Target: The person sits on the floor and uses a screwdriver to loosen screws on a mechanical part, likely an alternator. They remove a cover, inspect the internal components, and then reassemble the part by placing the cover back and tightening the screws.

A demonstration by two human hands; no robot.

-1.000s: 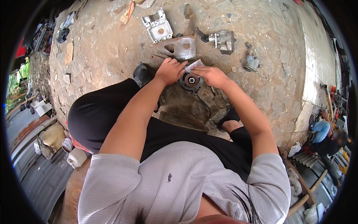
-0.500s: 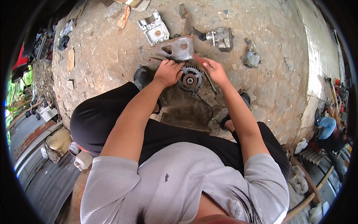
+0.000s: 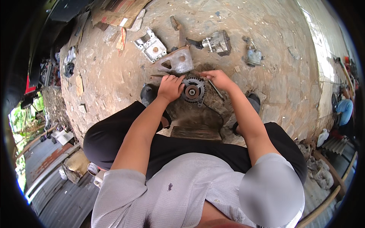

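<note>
Between my feet a round alternator [image 3: 197, 98] with a rusty pulley in its middle faces up. My left hand [image 3: 170, 88] is closed at its left edge, the fingertips curled on the rim. Past these fingers a thin brown strip [image 3: 155, 76] sticks out to the left; I cannot tell whether the hand holds it. My right hand [image 3: 220, 80] is closed on a reddish-brown strip [image 3: 204, 73] at the alternator's upper right. Beside the alternator, below the right hand, lies a thin metal rod [image 3: 216, 90].
Ahead lie a grey metal bracket [image 3: 175, 60], a silver metal housing [image 3: 151, 46], a motor-like part [image 3: 218, 43] and a small cylindrical part [image 3: 253, 57]. A dark cable [image 3: 217, 113] runs toward a wooden board [image 3: 195, 133]. Another person [image 3: 345, 110] crouches far right.
My right hand has come closer to the alternator, and less of the reddish-brown strip shows. The left hand stays at the alternator's rim. The whole view has shifted a little.
</note>
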